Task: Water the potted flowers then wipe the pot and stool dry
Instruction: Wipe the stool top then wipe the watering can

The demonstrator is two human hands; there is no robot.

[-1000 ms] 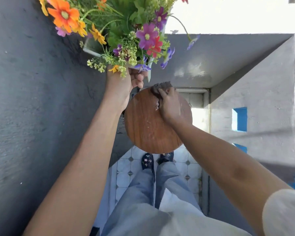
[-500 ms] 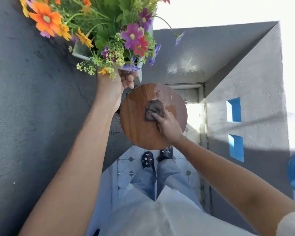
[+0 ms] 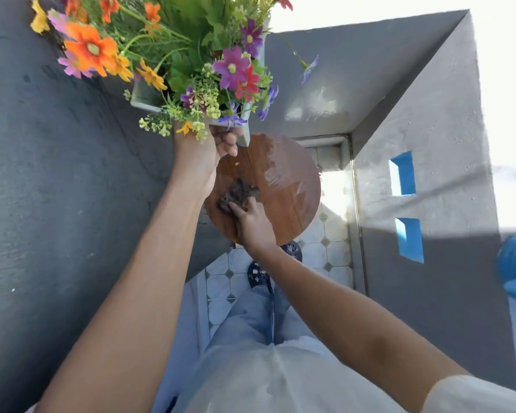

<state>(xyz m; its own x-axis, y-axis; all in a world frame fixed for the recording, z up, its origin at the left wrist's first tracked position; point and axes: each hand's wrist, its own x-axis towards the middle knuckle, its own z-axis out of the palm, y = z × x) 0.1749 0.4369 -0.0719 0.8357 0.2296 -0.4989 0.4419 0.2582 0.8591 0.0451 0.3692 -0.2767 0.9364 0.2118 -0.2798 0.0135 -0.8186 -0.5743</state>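
A person is wiping a round wooden stool [image 3: 283, 186] at the centre of the frame while holding the flower pot [image 3: 145, 98] clear of it. The left hand [image 3: 201, 158], just above the stool's upper-left edge, is gripping the pale pot from beneath, fingers curled round its lower rim, with the bright mixed flowers [image 3: 173, 58] filling the upper left of the frame. The right hand [image 3: 252, 222] is pressing a dark crumpled cloth [image 3: 236, 193] against the left part of the seat, its grip closed over the cloth's near edge. Wet, shining streaks are still lying across the seat's upper right, so the wiping appears unfinished; doing it well likely means sweeping the cloth in overlapping passes toward that wet patch and out to the rim, while keeping the pot lifted and level so nothing drips back. Compared with half a second ago, the cloth and right hand are sitting further left and lower on the seat, and the pot is hanging closer over the stool's top edge.
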